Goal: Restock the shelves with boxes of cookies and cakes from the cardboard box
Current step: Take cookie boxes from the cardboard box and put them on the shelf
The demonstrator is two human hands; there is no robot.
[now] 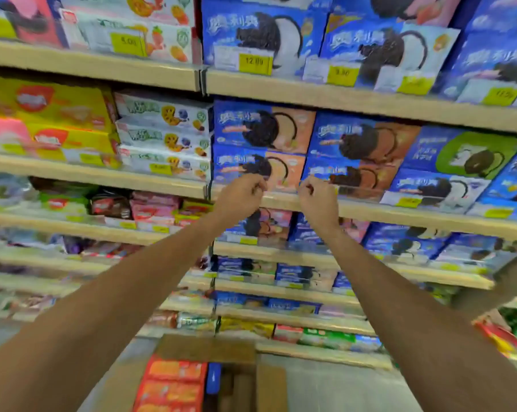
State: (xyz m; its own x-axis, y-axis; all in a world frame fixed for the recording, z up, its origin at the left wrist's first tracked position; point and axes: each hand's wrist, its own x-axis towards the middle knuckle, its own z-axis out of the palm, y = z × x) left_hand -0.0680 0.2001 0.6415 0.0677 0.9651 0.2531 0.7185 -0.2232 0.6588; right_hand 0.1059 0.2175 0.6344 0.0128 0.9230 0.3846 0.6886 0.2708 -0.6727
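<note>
- both arms stretched fwd and up toward the shelving, forearms converging; hands side by side, near each other but apart, at the front edge of the middle shelf (pixel 399 211)
- left hand (pixel 240 195): fingers curled in narrow, knuckles up, thumb side toward the right; sits at the lower left corner of the blue-and-peach cookie box (pixel 258 168); actual grip on it — can't tell, frame blurred
- right hand (pixel 318 197): fingers also curled in tight, near a loose fist; at the lower right corner of the same box, by the seam w/ the neighbouring blue-and-orange box (pixel 352 175); contact can't tell
- cookie box: lower one of a two-high stack; stands on its long edge, long axis running left-right along the shelf, printed face toward the camera; same-design box (pixel 264 126) on top of it
- cardboard box (pixel 209 349): near, on the floor at bottom centre, flaps open; orange packs (pixel 174 382) stacked in its left part, faces up; a blue item (pixel 214 379) just right of them; rest of inside dark
- yellow price tags (pixel 254 63) along the shelf fronts
</note>
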